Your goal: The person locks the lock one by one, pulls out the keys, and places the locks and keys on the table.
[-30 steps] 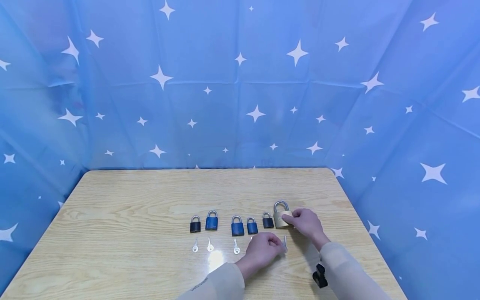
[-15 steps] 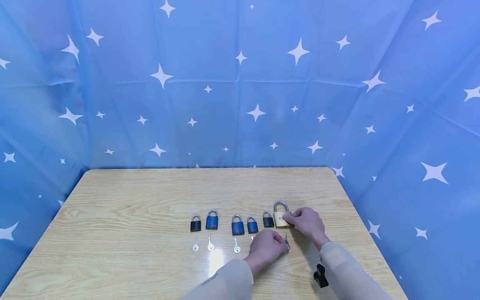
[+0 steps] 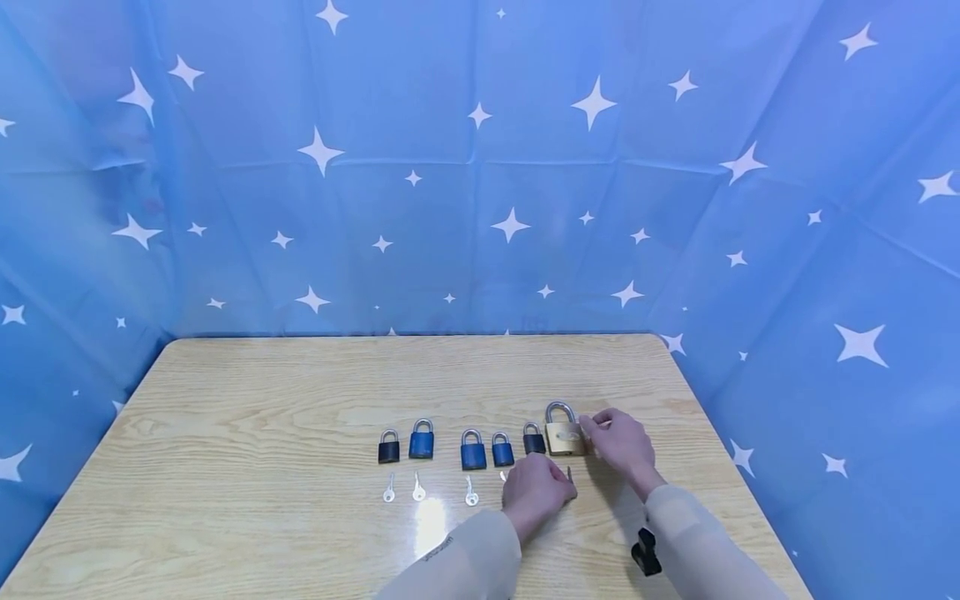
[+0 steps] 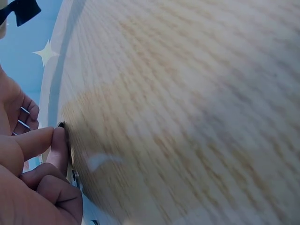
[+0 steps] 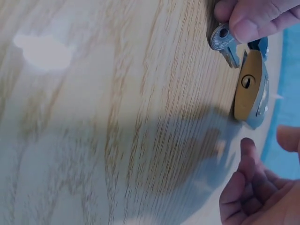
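Observation:
A large brass padlock point(image 3: 564, 439) lies at the right end of a row of padlocks, its keyhole visible in the right wrist view. Thumb and finger of my left hand point(image 3: 536, 493) pinch a small metal key point(image 5: 221, 37), held just in front of the brass padlock with its blade towards the lock. Only the key's dark tip shows in the left wrist view. My right hand point(image 3: 621, 442) hovers by the brass padlock's right edge; in the right wrist view its thumb and fingers stand apart and hold nothing. A small black padlock point(image 3: 533, 442) lies left of the brass one.
Further left lie blue padlocks point(image 3: 473, 454) and another black padlock point(image 3: 388, 451). Flat keys point(image 3: 418, 487) lie in front of them, one partly hidden by the left hand. The wooden table point(image 3: 262, 467) meets a blue star-patterned curtain point(image 3: 420, 208) behind. A black device point(image 3: 647, 552) sits at the right wrist.
My right hand has let go of the brass padlock and drawn slightly to the right. The left hand has shifted a little right with the key. The padlocks stay in place.

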A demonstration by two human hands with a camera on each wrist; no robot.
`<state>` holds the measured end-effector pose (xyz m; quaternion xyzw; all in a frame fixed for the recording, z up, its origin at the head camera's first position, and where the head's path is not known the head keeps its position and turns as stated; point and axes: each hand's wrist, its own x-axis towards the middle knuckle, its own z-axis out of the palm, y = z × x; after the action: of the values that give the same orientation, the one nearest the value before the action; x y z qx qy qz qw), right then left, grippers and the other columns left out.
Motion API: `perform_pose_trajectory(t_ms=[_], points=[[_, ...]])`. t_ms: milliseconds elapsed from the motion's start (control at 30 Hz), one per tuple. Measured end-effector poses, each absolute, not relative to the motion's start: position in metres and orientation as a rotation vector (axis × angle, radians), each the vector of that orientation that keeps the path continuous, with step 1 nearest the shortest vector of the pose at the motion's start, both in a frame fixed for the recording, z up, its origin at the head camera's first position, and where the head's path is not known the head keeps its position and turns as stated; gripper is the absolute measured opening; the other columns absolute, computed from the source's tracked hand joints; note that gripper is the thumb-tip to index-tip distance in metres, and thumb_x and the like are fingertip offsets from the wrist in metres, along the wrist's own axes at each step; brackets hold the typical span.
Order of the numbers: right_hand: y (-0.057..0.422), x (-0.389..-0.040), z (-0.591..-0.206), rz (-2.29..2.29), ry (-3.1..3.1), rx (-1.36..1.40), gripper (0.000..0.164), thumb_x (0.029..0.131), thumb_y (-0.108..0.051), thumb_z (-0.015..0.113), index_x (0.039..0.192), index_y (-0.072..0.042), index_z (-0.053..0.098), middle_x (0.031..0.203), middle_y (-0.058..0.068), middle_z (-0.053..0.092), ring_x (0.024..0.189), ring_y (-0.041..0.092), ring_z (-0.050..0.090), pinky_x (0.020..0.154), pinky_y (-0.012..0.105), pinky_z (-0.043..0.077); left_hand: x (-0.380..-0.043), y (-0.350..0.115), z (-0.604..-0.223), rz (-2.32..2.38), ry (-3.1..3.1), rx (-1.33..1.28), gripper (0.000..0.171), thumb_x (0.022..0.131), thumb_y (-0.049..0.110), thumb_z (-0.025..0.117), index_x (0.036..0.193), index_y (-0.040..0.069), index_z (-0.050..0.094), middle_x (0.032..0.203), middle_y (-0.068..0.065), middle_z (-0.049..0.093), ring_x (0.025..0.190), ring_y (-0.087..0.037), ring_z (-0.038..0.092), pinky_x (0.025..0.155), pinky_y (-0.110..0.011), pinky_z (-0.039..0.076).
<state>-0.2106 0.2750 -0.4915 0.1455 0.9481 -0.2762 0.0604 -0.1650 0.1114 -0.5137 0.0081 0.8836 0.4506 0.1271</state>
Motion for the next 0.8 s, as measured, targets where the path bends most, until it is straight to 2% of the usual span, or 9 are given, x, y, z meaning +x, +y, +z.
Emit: perform_pose_trajectory(t_ms=[167, 367, 567, 800], points=[[0.2772, -0.2113, -0.4926, -0.83, 2.878, 0.43, 0.051, 0.095, -0.048, 0.054, 0.118, -0.004, 0.061, 0.104, 0.014, 0.07, 0.086, 0.023, 0.063, 0.064, 0.028, 0.04, -0.1671, 0.1098, -0.5148, 1.303, 2.552, -0.031, 0.019, 0.069, 0.028, 0.085, 0.063, 0.023, 0.068, 0.067, 0.012, 0.062, 0.064, -0.007, 0.053, 0.062, -0.027, 0.043], [0.2793, -0.2125, -0.493, -0.857, 2.885, 0.414, 0.049, 0.096, -0.047, 0.053, 0.116, -0.003, 0.062, 0.096, 0.011, 0.07, 0.08, 0.022, 0.062, 0.064, 0.029, 0.04, -0.1665, 0.107, -0.5134, 1.325, 2.532, -0.041, 0.018, 0.07, 0.03, 0.085, 0.064, 0.024, 0.069, 0.069, 0.013, 0.063, 0.067, -0.007, 0.054, 0.064, -0.028, 0.044], [0.2826, -0.2118, -0.4912, -0.849, 2.888, 0.417, 0.047, 0.096, -0.046, 0.052, 0.113, -0.005, 0.064, 0.097, 0.011, 0.069, 0.082, 0.023, 0.061, 0.064, 0.029, 0.039, -0.1653, 0.1048, -0.5115, 1.329, 2.533, -0.015, 0.016, 0.071, 0.03, 0.085, 0.065, 0.024, 0.071, 0.07, 0.013, 0.065, 0.069, -0.006, 0.055, 0.065, -0.027, 0.044], [0.2856, -0.2102, -0.4877, -0.871, 2.865, 0.429, 0.046, 0.097, -0.045, 0.051, 0.115, -0.004, 0.062, 0.088, 0.008, 0.068, 0.073, 0.019, 0.058, 0.061, 0.027, 0.037, -0.1657, 0.1027, -0.5095, 1.317, 2.522, 0.044, 0.012, 0.076, 0.03, 0.081, 0.07, 0.022, 0.073, 0.073, 0.012, 0.065, 0.07, -0.006, 0.055, 0.066, -0.026, 0.044]])
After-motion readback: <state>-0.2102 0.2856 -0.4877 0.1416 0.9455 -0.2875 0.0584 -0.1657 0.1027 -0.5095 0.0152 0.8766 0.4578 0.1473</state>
